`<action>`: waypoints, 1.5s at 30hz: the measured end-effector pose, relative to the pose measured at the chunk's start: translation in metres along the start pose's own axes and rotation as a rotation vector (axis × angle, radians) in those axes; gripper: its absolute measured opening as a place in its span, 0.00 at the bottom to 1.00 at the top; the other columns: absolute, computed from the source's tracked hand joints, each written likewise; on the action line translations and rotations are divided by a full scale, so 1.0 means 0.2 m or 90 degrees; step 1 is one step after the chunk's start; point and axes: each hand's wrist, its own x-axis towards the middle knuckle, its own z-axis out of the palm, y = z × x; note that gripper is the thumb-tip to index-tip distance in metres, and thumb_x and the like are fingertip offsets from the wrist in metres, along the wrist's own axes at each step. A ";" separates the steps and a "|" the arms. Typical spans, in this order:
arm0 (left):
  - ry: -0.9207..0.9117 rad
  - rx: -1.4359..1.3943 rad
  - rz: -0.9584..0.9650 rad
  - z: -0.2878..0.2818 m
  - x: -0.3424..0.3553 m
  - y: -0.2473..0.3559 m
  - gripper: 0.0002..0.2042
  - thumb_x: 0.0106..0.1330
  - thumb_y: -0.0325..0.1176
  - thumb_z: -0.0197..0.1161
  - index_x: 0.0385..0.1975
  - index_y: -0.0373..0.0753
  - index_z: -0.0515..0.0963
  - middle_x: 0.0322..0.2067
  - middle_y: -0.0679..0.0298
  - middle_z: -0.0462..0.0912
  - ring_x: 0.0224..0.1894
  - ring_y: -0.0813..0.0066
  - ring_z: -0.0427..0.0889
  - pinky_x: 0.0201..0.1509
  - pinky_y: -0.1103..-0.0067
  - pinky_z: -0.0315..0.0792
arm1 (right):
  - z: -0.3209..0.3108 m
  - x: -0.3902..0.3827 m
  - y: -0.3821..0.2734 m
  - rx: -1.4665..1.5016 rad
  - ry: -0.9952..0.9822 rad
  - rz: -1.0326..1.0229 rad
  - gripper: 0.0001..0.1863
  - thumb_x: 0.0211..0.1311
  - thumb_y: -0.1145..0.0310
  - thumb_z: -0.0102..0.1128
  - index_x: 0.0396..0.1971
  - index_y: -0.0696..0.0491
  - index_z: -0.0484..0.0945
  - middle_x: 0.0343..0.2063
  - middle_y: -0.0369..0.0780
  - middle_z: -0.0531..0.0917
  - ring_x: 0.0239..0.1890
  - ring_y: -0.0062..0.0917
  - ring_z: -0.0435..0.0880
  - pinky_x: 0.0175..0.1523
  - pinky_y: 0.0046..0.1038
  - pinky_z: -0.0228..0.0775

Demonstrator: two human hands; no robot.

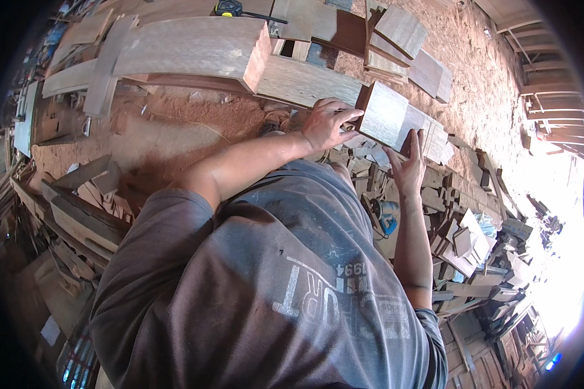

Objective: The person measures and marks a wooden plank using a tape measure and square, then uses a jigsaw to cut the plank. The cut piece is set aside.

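Note:
A short stack of wooden boards, pale on top with a darker edge at its left end, lies on a long plank. My left hand is at the left end of this stack, its fingers bent and spread, the fingertips close to the dark edge. Against the near side rests my right hand, thumb and straight fingers apart, the fingers reaching up over the edge. Neither hand visibly closes round the wood. Whether the left fingertips touch it, I cannot tell.
A long wooden box-like piece lies left of the stack. Beyond it sits a tape measure. More cut boards are piled at the far side. Wood offcuts and a blue power tool lie low on the right. A wooden frame stands left.

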 end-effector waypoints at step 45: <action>-0.019 -0.039 0.000 -0.07 0.03 0.06 0.32 0.60 0.49 0.83 0.62 0.39 0.86 0.54 0.58 0.91 0.62 0.57 0.84 0.73 0.62 0.72 | -0.08 0.54 0.15 0.139 0.190 0.189 0.38 0.77 0.44 0.66 0.72 0.58 0.76 0.69 0.54 0.82 0.71 0.46 0.81 0.74 0.45 0.71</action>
